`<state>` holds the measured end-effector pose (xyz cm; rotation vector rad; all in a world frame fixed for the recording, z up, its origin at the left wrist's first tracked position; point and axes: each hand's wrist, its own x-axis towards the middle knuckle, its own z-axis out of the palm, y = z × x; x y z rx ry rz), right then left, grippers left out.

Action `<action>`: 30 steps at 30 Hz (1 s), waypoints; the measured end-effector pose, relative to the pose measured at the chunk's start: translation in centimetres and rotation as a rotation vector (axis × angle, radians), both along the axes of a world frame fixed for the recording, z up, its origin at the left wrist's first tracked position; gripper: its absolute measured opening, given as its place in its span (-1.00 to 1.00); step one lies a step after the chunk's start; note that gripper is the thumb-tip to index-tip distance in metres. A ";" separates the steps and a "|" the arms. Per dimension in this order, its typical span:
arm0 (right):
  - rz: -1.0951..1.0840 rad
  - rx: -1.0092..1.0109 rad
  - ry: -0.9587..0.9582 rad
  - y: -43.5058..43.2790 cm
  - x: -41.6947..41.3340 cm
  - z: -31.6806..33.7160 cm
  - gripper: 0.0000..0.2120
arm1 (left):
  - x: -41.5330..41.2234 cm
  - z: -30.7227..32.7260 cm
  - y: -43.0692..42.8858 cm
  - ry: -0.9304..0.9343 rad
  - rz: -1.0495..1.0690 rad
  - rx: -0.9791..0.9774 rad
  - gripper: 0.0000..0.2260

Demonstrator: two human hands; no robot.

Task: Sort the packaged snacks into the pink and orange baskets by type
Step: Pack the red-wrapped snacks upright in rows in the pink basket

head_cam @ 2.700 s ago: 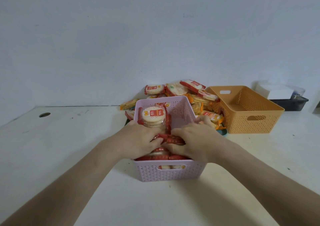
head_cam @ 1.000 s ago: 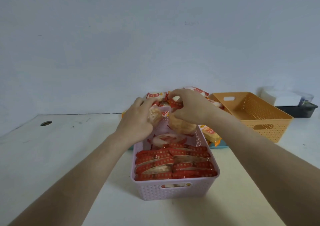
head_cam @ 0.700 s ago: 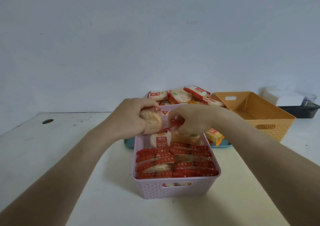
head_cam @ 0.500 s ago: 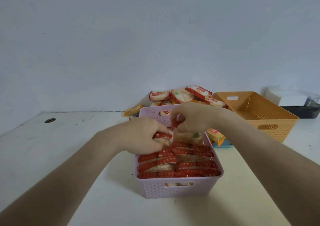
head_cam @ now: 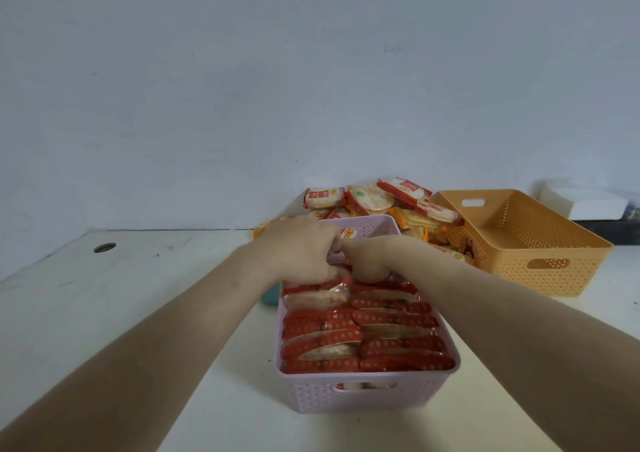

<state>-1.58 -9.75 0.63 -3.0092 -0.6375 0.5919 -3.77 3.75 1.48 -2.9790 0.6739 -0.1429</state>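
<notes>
As left hand (head_cam: 301,250) grips a red cracker packet (head_cam: 317,296) into the pink basket (head_cam: 363,398), right hand (head_cam: 373,261) grip unclear; next, likely: fetch from pile (head_cam: 370,199).

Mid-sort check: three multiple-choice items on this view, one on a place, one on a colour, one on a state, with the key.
1. Where is the loose snack pile?
A) before the pink basket
B) behind the pink basket
C) in the orange basket

2. What colour are the packs lined up in the pink basket?
A) red
B) green
C) blue

3. The orange basket is:
A) tipped over
B) heaped full
C) upright, no packs visible inside

1 B: the pile lies past the pink basket's far wall.
2 A: red wrappers fill its rows.
3 C: it stands upright, its visible floor bare.
</notes>
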 end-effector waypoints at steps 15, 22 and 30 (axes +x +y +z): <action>-0.032 0.421 -0.340 -2.7 0.2 0.7 -0.52 | 0.9 -2.1 1.6 -0.038 0.036 -0.334 -0.62; -0.047 0.597 -0.562 -4.0 -0.8 1.6 -0.72 | 0.1 -1.6 2.5 -0.034 -0.007 -0.415 -0.67; 0.077 0.229 -0.440 -4.2 -3.5 1.8 -0.93 | -1.3 -1.2 2.3 -0.071 -0.094 -0.345 -0.85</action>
